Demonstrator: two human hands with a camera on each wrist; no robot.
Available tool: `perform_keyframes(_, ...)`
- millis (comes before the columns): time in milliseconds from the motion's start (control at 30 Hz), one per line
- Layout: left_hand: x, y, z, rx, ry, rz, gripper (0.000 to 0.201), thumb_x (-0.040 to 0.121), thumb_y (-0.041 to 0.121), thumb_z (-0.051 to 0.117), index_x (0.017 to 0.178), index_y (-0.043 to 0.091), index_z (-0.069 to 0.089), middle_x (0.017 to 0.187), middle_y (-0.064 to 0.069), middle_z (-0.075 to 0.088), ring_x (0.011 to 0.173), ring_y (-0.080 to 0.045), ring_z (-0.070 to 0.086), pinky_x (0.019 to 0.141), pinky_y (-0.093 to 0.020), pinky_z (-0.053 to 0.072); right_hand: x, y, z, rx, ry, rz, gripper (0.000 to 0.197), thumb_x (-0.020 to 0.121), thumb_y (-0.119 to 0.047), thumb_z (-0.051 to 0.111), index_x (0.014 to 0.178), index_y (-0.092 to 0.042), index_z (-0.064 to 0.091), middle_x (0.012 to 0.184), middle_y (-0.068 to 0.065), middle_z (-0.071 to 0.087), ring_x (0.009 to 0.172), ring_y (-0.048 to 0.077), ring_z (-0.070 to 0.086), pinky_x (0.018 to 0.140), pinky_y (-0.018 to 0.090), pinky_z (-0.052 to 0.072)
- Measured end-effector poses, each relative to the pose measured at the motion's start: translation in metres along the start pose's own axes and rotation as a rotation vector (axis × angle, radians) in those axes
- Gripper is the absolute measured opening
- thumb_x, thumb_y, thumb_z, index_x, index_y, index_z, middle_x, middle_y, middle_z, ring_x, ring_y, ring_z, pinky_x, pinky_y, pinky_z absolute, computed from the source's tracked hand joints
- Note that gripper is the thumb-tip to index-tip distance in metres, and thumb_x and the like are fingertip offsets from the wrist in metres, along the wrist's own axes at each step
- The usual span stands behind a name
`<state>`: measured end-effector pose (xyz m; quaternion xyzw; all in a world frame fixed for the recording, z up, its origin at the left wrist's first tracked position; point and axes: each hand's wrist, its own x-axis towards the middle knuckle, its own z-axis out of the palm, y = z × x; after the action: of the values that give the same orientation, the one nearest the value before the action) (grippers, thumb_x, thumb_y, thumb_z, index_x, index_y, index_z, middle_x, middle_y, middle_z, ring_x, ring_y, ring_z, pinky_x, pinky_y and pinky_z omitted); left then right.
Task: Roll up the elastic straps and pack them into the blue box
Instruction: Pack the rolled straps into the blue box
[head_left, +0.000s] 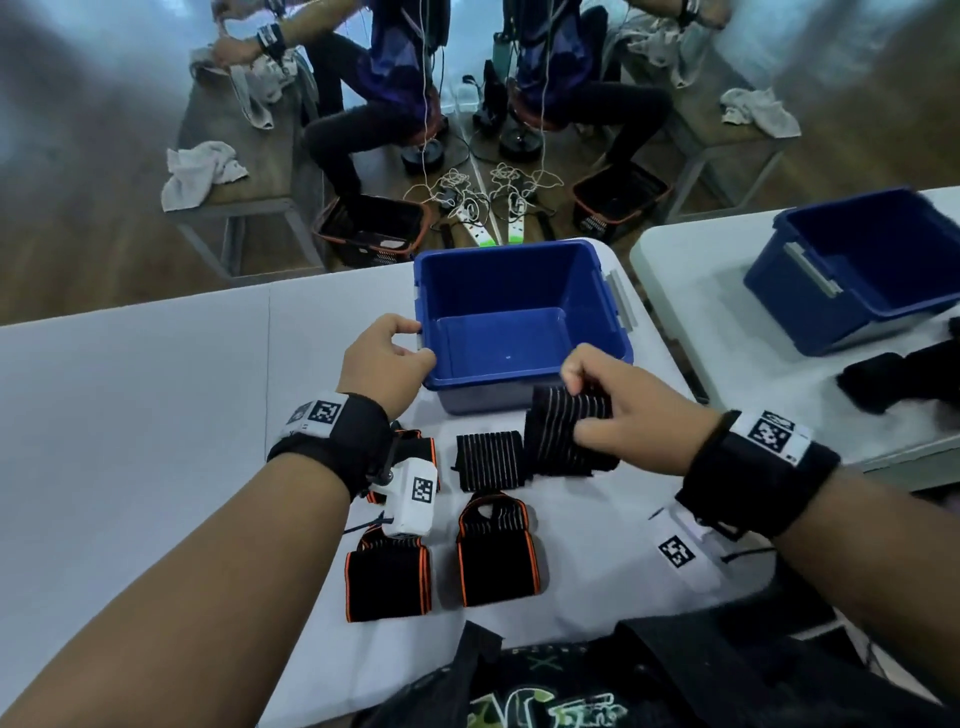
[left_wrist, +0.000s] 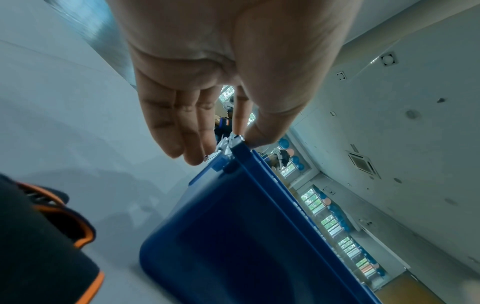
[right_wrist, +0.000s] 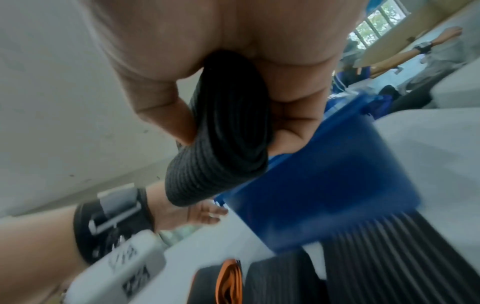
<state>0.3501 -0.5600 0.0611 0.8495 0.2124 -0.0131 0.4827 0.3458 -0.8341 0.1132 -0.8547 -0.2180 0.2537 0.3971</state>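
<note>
Two bare forearms reach forward from the bottom of the head view, each with a black wristband carrying a white camera block with square printed markers. They extend over a long white bench (head_left: 156, 415).

At the far edge of the bench sits the blue box (head_left: 519, 312), open-topped, with nothing visible inside it. A second blue bin (head_left: 857, 270) stands on another white surface well apart to the right.

On the near side of the box lie the elastic straps: a flat black ribbed strap (head_left: 491, 460) just before the box, and nearer the person two black straps with orange edging, one to the left (head_left: 387, 579) and one to the right (head_left: 496, 556).

The left hand (head_left: 384, 358) is at the box's near left corner; in the left wrist view its thumb and forefinger pinch the grey latch on the rim, the other fingers (left_wrist: 166, 131) hanging straight beside it.

The right hand (head_left: 631, 410) is at the box's near right corner, its grip curled round a rolled black strap (head_left: 566, 434); the right wrist view shows the roll's wound end between thumb and fingers.
</note>
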Motion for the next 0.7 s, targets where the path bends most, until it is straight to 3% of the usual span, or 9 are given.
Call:
perform_keyframes(67, -0.004, 0.001, 0.0, -0.007, 0.005, -0.01, 0.03, 0.084, 0.024, 0.065, 0.113, 0.028, 0.06, 0.081, -0.003, 0.071, 0.079, -0.022, 0.069, 0.075, -0.037, 0.059, 0.021, -0.018, -0.016, 0.018, 0.008, -0.056, 0.027, 0.078, -0.006, 0.057, 0.094, -0.019, 0.04, 0.073, -0.003, 0.041, 0.06, 0.014, 0.038, 0.053, 0.026, 0.038)
perform_keyframes(133, -0.009, 0.0, 0.002, 0.009, 0.007, -0.005, 0.029, 0.089, 0.023, 0.062, 0.117, 0.027, 0.058, 0.083, -0.003, 0.068, 0.078, -0.02, 0.066, 0.07, -0.032, 0.054, 0.046, -0.033, -0.028, -0.01, 0.021, -0.087, 0.027, 0.079, -0.005, 0.059, 0.098, -0.012, 0.042, 0.076, -0.004, 0.043, 0.062, 0.01, 0.037, 0.055, 0.018, 0.036)
perform_keyframes(200, -0.013, -0.001, 0.004, 0.034, 0.012, 0.013, 0.028, 0.093, 0.023, 0.058, 0.121, 0.026, 0.056, 0.081, -0.002, 0.067, 0.076, -0.017, 0.065, 0.071, -0.034, 0.053, 0.078, -0.038, -0.035, -0.03, 0.014, -0.052, 0.031, 0.079, -0.005, 0.065, 0.104, -0.011, 0.047, 0.083, 0.001, 0.051, 0.068, 0.01, 0.045, 0.062, 0.021, 0.043)
perform_keyframes(267, -0.016, -0.002, 0.006, 0.042, 0.021, 0.027, 0.028, 0.096, 0.022, 0.056, 0.124, 0.026, 0.055, 0.08, 0.001, 0.065, 0.078, -0.015, 0.064, 0.075, -0.033, 0.051, 0.114, -0.035, -0.039, -0.072, -0.056, -0.003, 0.041, 0.077, -0.003, 0.07, 0.113, -0.014, 0.054, 0.097, 0.008, 0.063, 0.08, 0.016, 0.059, 0.074, 0.032, 0.053)
perform_keyframes(333, -0.017, -0.004, 0.007, 0.01, 0.025, 0.013, 0.031, 0.097, 0.023, 0.056, 0.128, 0.027, 0.055, 0.082, 0.004, 0.065, 0.081, -0.012, 0.063, 0.076, -0.032, 0.049, 0.148, -0.031, -0.04, -0.227, -0.153, 0.038, 0.043, 0.075, -0.004, 0.074, 0.115, -0.013, 0.062, 0.102, 0.008, 0.069, 0.09, 0.022, 0.066, 0.082, 0.037, 0.055)
perform_keyframes(500, -0.017, -0.009, 0.009, -0.095, 0.011, -0.032, 0.032, 0.099, 0.026, 0.055, 0.13, 0.032, 0.054, 0.08, -0.001, 0.071, 0.079, -0.012, 0.067, 0.066, -0.018, 0.045, 0.209, -0.025, -0.026, -0.504, -0.386, 0.139, 0.032, 0.066, -0.011, 0.088, 0.095, -0.012, 0.074, 0.091, 0.007, 0.076, 0.082, 0.021, 0.069, 0.078, 0.038, 0.058)
perform_keyframes(700, -0.021, -0.008, 0.011, -0.081, 0.015, -0.005, 0.033, 0.101, 0.023, 0.05, 0.132, 0.033, 0.05, 0.077, -0.004, 0.07, 0.074, -0.015, 0.067, 0.074, -0.032, 0.055, 0.249, -0.017, 0.008, -0.543, -0.591, 0.234, 0.037, 0.062, -0.01, 0.091, 0.09, -0.02, 0.07, 0.084, -0.001, 0.075, 0.087, 0.024, 0.071, 0.084, 0.044, 0.059)
